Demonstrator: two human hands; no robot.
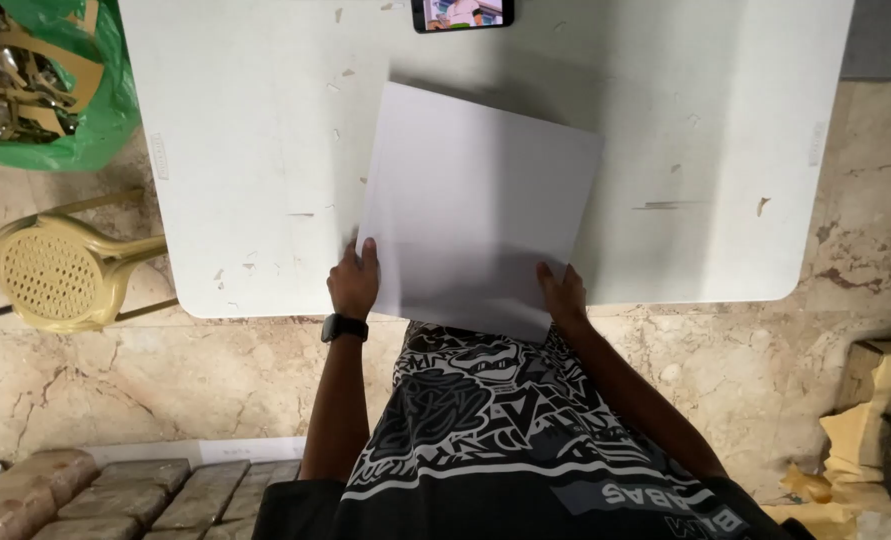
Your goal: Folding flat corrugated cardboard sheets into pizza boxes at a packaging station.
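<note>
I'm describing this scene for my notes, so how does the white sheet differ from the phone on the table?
The white sheet is far larger than the phone. The sheet is blank and pale; the phone has a dark frame and a lit, colourful screen. The sheet sits at the near edge, overhanging it, held by the left hand and right hand; the phone lies untouched at the far edge. Both are flat rectangles on the white table.

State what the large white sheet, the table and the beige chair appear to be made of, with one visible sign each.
White sheet: likely matte paper or thin card; flat, held at both near corners.
Table: probably moulded plastic; dull white, scuffed, rounded corners.
Beige chair: probably plastic; perforated seat moulded in one piece.
</note>
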